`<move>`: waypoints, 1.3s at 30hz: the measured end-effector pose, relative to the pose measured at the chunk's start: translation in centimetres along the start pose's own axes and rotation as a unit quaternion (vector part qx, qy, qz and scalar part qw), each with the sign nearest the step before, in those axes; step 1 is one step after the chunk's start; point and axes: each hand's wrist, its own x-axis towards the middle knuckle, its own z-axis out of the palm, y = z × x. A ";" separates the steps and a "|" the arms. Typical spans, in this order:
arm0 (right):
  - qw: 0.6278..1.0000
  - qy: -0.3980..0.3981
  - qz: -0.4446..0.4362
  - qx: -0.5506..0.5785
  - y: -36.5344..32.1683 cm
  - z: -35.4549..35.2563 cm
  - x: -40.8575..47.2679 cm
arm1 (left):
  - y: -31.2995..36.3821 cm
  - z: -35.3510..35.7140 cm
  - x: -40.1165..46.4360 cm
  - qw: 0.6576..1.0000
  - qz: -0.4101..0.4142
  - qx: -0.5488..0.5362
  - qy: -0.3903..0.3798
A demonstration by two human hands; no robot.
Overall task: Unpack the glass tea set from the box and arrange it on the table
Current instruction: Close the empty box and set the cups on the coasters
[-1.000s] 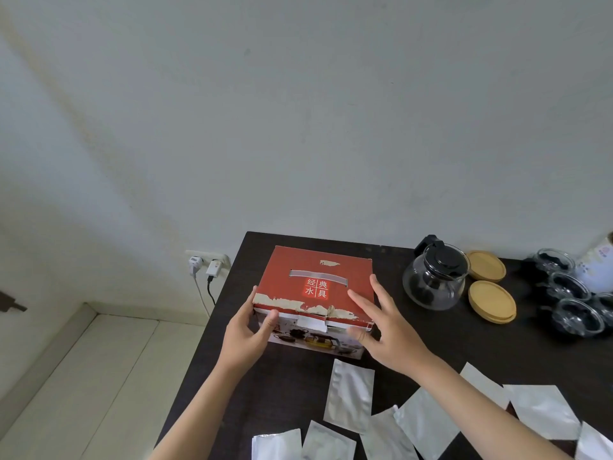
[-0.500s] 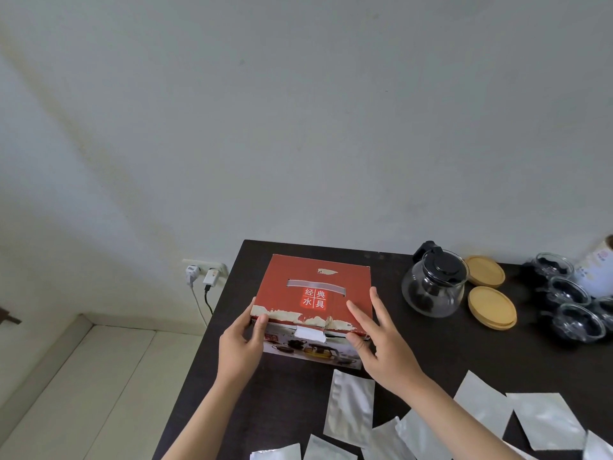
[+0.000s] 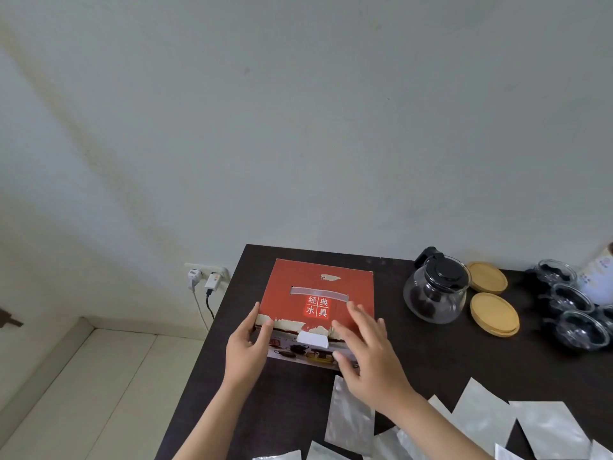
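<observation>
On the bench's [image 3: 431,366] left end, both hands frame the shut red box [image 3: 318,293].

Left hand [image 3: 245,350] cups the box's near-left corner, thumb on the torn lid edge and fingers [image 3: 252,318] curled along the side; right hand [image 3: 365,353] lies over the near-right of the lid with fingers [image 3: 356,313] spread flat, gripping nothing. A white tab [image 3: 313,339] at the middle of the front looks like the closure. To open cleanly, I would hold the base down with the left hand, slip the right fingertips under the tab and lift the lid away slowly, keeping the box level, since glass inside could shift. Teapot [image 3: 434,293], coasters [image 3: 494,313] and cups [image 3: 574,313] stand well apart to the right; foil pouches [image 3: 350,416] lie near the front edge.
</observation>
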 end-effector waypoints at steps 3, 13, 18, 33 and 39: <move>0.999 0.021 -0.029 0.029 -1.0 0.8 0.3 | -0.4 0.1 0.0 1.000 -0.003 -0.002 0.003; 0.998 0.052 -0.019 0.010 -1.4 2.1 0.9 | -0.2 0.1 0.0 1.000 0.008 0.016 0.001; 0.998 0.062 -0.028 0.015 -1.3 2.0 0.8 | -0.3 0.0 0.0 1.000 0.007 0.009 -0.005; 0.955 0.107 0.268 0.069 -3.2 1.6 1.2 | -0.3 0.0 -0.2 0.999 -0.012 -0.020 -0.029; 0.893 0.055 0.355 0.270 -2.6 1.0 0.8 | -0.3 0.1 0.3 0.996 -0.031 -0.029 -0.074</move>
